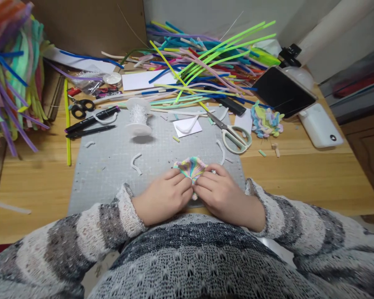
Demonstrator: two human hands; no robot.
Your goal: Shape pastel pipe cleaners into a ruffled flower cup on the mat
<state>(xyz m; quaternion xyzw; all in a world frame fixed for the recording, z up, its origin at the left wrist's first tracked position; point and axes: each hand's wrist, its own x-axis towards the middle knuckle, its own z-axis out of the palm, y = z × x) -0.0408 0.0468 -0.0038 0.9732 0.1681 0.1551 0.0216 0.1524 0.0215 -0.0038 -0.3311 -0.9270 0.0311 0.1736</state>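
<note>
Both hands pinch a small pastel fan-shaped piece [191, 167] made of fuzzy pipe cleaners, striped pink, yellow, blue and mint. My left hand [166, 193] has its fingers closed on the left side and lower middle of it. From the other side, my right hand [220, 192] grips it, fingertips meeting the left ones near its narrow end. The fingers hide part of its lower half. Beneath the hands lies a grey cutting mat [109, 174]. White pipe cleaner offcuts [136, 164] are scattered on the mat around them.
White-handled scissors [237, 139], a spool of clear line [139, 118] and black markers [92, 122] lie beyond the hands. Many pipe cleaners [202, 66] pile up at the back. A pastel curly bundle [266, 119], tablet [285, 91] and white device [321, 124] are at right; black scissors [81, 107] at left.
</note>
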